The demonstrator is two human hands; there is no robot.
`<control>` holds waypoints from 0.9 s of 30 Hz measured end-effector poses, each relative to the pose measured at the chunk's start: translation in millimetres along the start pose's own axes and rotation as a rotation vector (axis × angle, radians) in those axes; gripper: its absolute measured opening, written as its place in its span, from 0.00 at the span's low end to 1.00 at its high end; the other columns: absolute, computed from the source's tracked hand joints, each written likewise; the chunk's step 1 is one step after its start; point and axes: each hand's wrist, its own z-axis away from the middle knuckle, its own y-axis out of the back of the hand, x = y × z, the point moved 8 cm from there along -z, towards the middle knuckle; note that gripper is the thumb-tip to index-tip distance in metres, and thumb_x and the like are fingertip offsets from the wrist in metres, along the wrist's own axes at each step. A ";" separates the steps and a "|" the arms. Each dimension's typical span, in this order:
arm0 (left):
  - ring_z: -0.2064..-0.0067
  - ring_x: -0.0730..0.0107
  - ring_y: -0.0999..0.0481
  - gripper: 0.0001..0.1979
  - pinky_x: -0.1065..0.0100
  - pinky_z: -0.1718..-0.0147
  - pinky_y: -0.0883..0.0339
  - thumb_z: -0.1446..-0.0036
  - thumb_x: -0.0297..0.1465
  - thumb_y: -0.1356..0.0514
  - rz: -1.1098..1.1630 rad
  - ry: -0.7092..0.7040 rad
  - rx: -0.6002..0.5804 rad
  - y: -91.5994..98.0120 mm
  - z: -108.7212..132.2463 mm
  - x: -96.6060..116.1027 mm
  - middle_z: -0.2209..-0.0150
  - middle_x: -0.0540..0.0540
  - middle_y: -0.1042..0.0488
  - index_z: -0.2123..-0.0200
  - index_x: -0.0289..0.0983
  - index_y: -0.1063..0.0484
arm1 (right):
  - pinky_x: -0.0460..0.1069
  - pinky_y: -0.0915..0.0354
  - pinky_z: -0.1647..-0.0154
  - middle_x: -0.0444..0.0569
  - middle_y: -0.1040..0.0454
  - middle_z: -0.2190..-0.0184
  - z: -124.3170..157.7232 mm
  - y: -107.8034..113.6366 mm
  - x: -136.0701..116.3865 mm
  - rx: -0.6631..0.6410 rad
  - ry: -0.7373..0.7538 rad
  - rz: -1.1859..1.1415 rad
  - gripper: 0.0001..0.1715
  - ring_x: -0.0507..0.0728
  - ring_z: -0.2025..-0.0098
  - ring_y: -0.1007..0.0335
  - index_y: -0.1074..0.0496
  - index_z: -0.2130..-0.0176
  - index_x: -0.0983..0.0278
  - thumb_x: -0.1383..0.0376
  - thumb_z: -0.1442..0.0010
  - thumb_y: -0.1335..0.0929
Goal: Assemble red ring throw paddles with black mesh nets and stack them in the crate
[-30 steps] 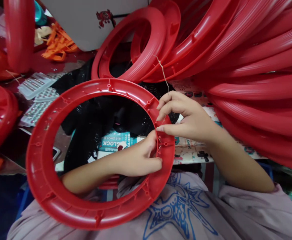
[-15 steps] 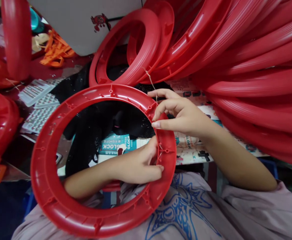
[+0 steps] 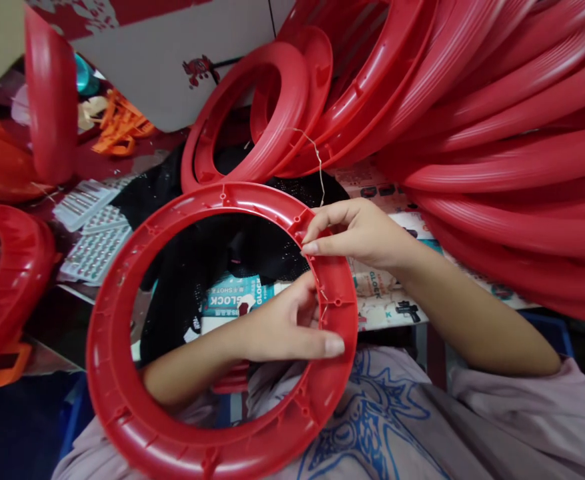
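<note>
A red plastic ring (image 3: 147, 433) is held tilted over my lap, its hollow ribbed side with small screw posts facing me. My left hand (image 3: 292, 327) reaches through the ring's opening and grips its right side, thumb lying on the channel and fingers hidden behind. At the upper right of the ring, my right hand (image 3: 347, 230) has thumb and fingers pinched at the inner edge on a thin wire. That thin pale wire (image 3: 319, 157) rises in a loose curve behind the right hand toward the stacked rings. A short stretch of similar wire shows in the channel between my hands.
Many red rings (image 3: 497, 160) are piled at the right and back. More red rings (image 3: 27, 267) lie at the left, beside clear trays of small metal parts (image 3: 95, 253) and orange plastic pieces (image 3: 122, 123). Black mesh cloth (image 3: 172, 267) and printed cardboard (image 3: 232, 293) lie beneath.
My right hand's fingers have closed in more tightly at the ring's edge. My left thumb has stretched further across the channel. The wire bows out more, and the view has shifted slightly.
</note>
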 end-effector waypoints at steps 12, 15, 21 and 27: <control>0.65 0.71 0.30 0.17 0.68 0.66 0.30 0.47 0.29 0.41 -0.157 -0.124 0.426 33.3 1.6 -2.7 0.65 0.52 0.31 0.53 0.38 0.38 | 0.54 0.36 0.47 0.52 0.31 0.52 1.7 -0.2 -4.5 0.070 0.199 0.247 0.03 0.57 0.48 0.32 0.24 0.71 0.65 0.67 0.49 0.28; 0.53 0.64 0.31 0.15 0.58 0.50 0.34 0.46 0.27 0.44 -0.385 -0.167 0.434 34.2 6.3 2.3 0.56 0.47 0.31 0.53 0.38 0.37 | 0.57 0.45 0.36 0.51 0.36 0.46 3.6 0.3 -9.6 0.076 0.259 0.256 0.03 0.58 0.39 0.39 0.24 0.69 0.63 0.67 0.49 0.27; 0.49 0.59 0.32 0.24 0.54 0.45 0.36 0.43 0.28 0.47 -0.526 -0.102 0.288 23.0 5.7 0.2 0.48 0.42 0.33 0.43 0.37 0.44 | 0.59 0.47 0.34 0.52 0.37 0.42 5.4 -5.7 -15.0 -0.017 0.281 0.308 0.03 0.57 0.38 0.40 0.26 0.71 0.63 0.70 0.48 0.28; 0.58 0.64 0.31 0.17 0.62 0.57 0.31 0.43 0.30 0.44 -0.473 -0.070 0.207 18.0 7.2 -1.1 0.57 0.46 0.31 0.50 0.38 0.40 | 0.59 0.42 0.39 0.53 0.35 0.41 8.9 -5.0 -21.2 -0.026 0.311 0.414 0.04 0.60 0.39 0.38 0.26 0.72 0.64 0.73 0.50 0.28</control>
